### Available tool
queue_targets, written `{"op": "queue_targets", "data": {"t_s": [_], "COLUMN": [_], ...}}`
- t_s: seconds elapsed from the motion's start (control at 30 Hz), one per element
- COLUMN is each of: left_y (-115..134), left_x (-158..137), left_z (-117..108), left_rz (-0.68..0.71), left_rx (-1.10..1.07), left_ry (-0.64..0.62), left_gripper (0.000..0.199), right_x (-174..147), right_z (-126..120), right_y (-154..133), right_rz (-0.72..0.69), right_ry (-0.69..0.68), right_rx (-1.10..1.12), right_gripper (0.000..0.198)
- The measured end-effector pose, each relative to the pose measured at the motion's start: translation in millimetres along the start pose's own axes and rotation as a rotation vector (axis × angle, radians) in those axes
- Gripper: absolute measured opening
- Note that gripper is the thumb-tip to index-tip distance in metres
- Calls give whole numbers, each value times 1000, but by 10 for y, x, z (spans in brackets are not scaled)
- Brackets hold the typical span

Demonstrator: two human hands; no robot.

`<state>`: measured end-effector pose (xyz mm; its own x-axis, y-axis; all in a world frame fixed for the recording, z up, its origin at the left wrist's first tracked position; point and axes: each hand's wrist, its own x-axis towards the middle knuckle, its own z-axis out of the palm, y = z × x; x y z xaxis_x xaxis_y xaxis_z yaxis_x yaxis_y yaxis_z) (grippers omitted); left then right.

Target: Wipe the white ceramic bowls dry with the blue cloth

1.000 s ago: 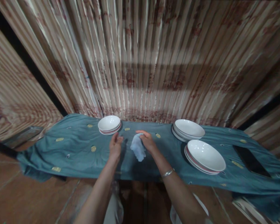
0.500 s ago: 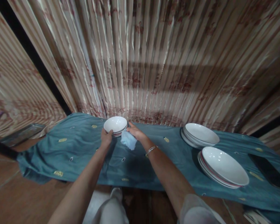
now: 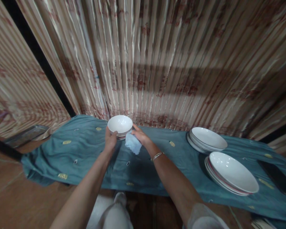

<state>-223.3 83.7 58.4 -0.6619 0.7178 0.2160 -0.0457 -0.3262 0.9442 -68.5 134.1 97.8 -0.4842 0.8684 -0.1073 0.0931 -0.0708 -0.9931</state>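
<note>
A small white bowl is at the top of a short stack of bowls at the table's back edge. My left hand grips its left side, thumb over the near rim and fingers curled below. On the opposite side, my right hand is closed on a light blue cloth that hangs down from it. Those fingertips reach the bowl's right side. The bowl appears raised a little over the ones beneath; my hands partly cover the gap.
Two stacks of larger white dishes stand to the right, a back stack and a front stack. A dark flat object lies at the far right. Teal patterned fabric covers the table, with a pleated curtain behind.
The top bowl has risen slightly off the stack, with both hands on it. The whole view has shifted a little. The blue cloth stays in my right hand.
</note>
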Motion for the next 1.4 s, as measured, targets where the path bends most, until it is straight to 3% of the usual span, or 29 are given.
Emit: {"op": "queue_targets", "data": {"t_s": [0.2, 0.33, 0.43, 0.57, 0.67, 0.77, 0.83, 0.9, 0.97, 1.1, 1.17, 1.4], "left_y": [567, 838, 856, 695, 549, 448, 409, 383, 360, 297, 263, 209], "left_x": [-403, -907, -1267, -1614, -1802, -1950, -2021, -2068, -2093, -2103, -2098, -2053], "left_z": [200, 373, 484, 595, 653, 692, 715, 738, 764, 810, 826, 852], "left_rz": [-31, -243, -358, -509, -587, -645, -655, -649, -640, -626, -623, -599], "left_rx": [-110, -201, -294, -340, -300, -233, -192, -165, -149, -93, -53, -34], "left_ry": [-13, -98, -143, -198, -244, -276, -299, -323, -337, -353, -365, -352], "left_gripper": [79, 84, 88, 76, 71, 71, 68, 65, 64, 70, 74, 62], "right_x": [-450, -1004, -1409, -1802, -1982, -2097, -2140, -2150, -2133, -2102, -2116, -2131], "right_z": [-152, -342, -530, -897, -1242, -1493, -1541, -1495, -1388, -1177, -1140, -1242], "right_y": [-160, -127, 34, 342, 487, 485, 446, 434, 477, 638, 683, 628], "right_rz": [-57, -71, -62, -55, -59, -187, -300, -401, -460, -368, -305, -260], "right_ry": [-41, -88, -36, 26, 162, 480, 665, 723, 631, 141, -19, 90], "right_rx": [185, 344, 362, 272, -12, -311, -432, -524, -638, -860, -897, -1048], "right_gripper": [80, 88, 86, 72, 58, 51, 49, 48, 46, 31, 29, 27]}}
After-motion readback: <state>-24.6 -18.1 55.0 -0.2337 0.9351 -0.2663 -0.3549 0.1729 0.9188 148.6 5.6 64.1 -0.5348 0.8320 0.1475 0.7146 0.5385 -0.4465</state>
